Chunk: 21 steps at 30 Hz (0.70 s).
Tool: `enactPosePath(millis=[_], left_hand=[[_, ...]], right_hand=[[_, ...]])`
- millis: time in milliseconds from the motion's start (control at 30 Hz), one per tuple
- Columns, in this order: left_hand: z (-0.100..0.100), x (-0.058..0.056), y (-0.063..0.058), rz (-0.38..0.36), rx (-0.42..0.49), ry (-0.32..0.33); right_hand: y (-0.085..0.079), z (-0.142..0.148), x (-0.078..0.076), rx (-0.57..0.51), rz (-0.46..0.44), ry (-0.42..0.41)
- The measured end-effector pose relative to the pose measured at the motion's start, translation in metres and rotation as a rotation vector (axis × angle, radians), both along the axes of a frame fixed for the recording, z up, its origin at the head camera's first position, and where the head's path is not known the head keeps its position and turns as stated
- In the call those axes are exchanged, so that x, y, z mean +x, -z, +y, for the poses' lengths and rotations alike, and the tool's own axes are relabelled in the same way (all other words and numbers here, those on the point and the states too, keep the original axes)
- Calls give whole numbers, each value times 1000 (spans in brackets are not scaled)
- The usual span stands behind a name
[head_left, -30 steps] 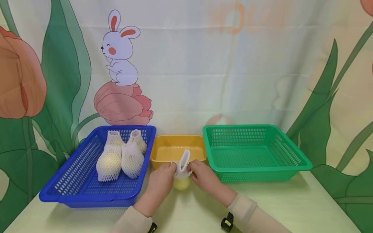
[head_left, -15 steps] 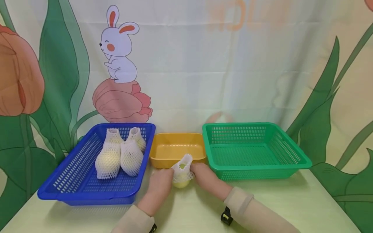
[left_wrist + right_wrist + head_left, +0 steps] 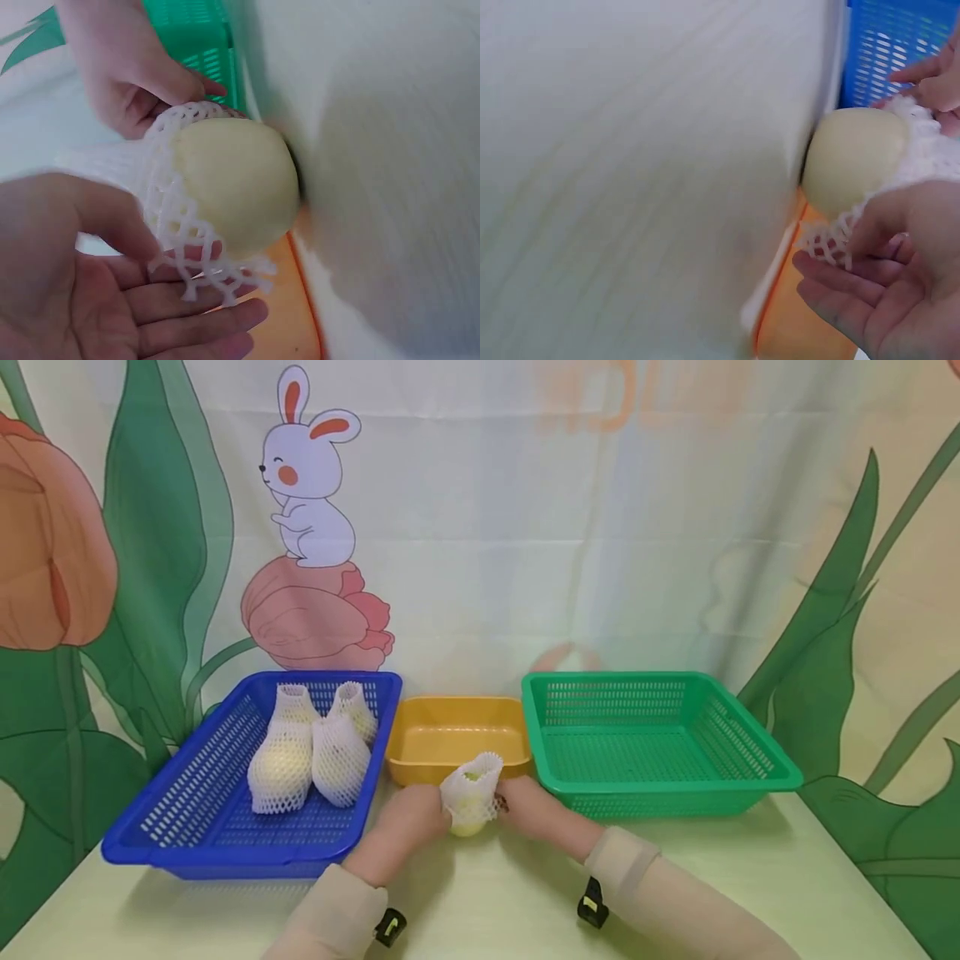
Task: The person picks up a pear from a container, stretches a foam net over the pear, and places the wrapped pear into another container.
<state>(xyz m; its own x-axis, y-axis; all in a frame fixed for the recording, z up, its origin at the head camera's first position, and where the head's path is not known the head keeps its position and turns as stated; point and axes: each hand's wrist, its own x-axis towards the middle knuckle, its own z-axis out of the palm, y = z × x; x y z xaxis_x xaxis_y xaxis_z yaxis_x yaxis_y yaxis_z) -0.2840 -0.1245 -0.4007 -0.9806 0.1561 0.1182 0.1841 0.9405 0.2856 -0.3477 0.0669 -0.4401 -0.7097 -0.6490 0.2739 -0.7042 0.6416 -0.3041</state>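
A pale yellow-green round fruit point(image 3: 467, 830) sits on the table in front of the yellow basin, its lower part bare. Around its upper part is a white foam net sleeve point(image 3: 471, 787), with a green patch showing through the sleeve's open top. My left hand point(image 3: 412, 818) pinches the net's lower edge between thumb and fingers on the left side. On the opposite side my right hand point(image 3: 534, 810) pinches the same edge. In the left wrist view the fruit point(image 3: 240, 180) bulges out of the net, whose frayed edge lies across my left fingers point(image 3: 202, 326).
On the left stands a blue basket point(image 3: 225, 852) holding several net-wrapped fruits point(image 3: 281, 768). The yellow basin point(image 3: 457, 743) is behind my hands. A green basket point(image 3: 667, 787) stands at the right. A printed curtain point(image 3: 480, 527) hangs behind the table.
The net sleeve has come down over more of the fruit and its top opening has widened. Both hands have moved lower around the fruit, and the view has tilted slightly.
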Motion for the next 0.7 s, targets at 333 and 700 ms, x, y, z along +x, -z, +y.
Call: enactPosePath(millis=[333,700], left_hand=[[-4,-3,0,-29,157,20],[-3,-6,-4,-33,214,88]], right_hand=[[-9,1,4,-24,-226,89],[-9,-4,8,-162,-247,86]])
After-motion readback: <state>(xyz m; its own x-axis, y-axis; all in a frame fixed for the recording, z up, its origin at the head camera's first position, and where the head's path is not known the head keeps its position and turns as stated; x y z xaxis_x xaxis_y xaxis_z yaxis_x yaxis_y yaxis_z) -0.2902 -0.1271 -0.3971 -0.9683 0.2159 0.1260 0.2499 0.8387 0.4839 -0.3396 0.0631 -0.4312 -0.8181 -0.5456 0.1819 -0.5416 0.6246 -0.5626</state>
